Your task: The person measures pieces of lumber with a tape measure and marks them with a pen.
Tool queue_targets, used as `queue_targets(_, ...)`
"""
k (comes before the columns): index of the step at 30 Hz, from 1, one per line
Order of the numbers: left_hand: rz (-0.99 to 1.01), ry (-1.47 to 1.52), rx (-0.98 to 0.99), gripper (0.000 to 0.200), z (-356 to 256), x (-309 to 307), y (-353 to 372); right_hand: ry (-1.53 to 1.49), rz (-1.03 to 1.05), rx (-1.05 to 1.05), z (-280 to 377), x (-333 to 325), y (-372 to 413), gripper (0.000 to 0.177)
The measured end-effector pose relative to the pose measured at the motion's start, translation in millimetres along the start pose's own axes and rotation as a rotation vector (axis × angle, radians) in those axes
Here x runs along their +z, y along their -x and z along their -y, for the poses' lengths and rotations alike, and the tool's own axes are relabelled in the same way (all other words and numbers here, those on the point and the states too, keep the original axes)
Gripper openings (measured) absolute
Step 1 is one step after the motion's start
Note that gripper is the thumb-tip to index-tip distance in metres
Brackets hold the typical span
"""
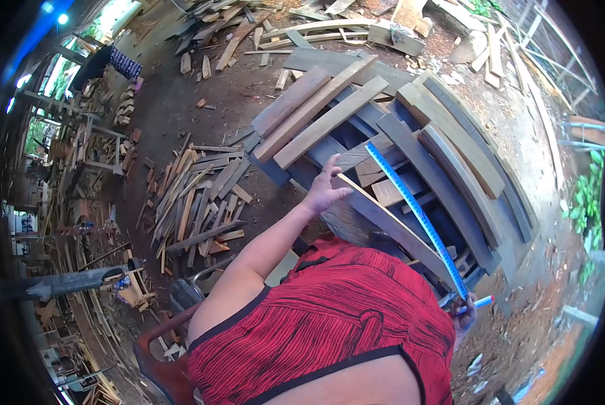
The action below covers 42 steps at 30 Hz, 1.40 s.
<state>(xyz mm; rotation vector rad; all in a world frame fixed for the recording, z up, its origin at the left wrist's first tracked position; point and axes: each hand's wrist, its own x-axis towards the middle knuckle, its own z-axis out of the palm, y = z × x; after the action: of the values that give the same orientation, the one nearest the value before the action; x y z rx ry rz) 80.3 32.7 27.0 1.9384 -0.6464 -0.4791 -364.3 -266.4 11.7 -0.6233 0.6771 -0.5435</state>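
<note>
My left hand (325, 192) is at the near left end of a wooden plank (390, 226), its fingers apart and the thumb at the plank's end. At the lower right, my right hand (465, 320) is closed round the near end of a blue measuring strip (417, 210) and a blue pen-like stick with a red tip (481, 302). The strip slants up and left over the wood, its far end beyond the plank. Part of my right hand is hidden behind the red shirt.
Several boards (333, 121) lie across a low wooden stack in front of me. Scrap sticks (204, 196) are heaped on the ground at the left. A metal bar (66, 283) juts in at far left. Another person (123, 64) is at the upper left.
</note>
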Motion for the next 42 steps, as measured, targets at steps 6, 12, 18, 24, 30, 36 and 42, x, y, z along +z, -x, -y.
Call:
queue_targets(6, -0.108, 0.475, -0.091, 0.037, -12, 17, -21, -0.025, 0.107, -0.038, 12, 6, -11, 0.016)
queue_targets(12, -0.042, 0.407, -0.105, 0.018, -13, 67, -73, -0.041, 0.039, -0.068, 20, -7, -16, 0.017)
queue_targets(18, -0.033, 0.324, -0.173, 0.027, 0, 78, -80, -0.035, -0.077, -0.036, 5, -21, -11, 0.014)
queue_targets(24, -0.119, 0.455, -0.271, 0.024, 2, 78, -77, -0.023, -0.164, 0.081, -6, -36, -12, 0.014)
queue_targets(30, -0.168, 0.559, -0.270, 0.022, -3, 71, -81, 0.000, -0.221, 0.146, -6, -60, -13, 0.013)
queue_targets(36, -0.139, 0.450, -0.220, 0.019, -5, 81, -76, 0.078, -0.288, 0.155, 1, -60, -15, 0.013)
queue_targets(42, -0.182, 0.308, -0.203, 0.017, -13, 87, -75, 0.138, -0.261, 0.171, 9, -70, -20, 0.012)
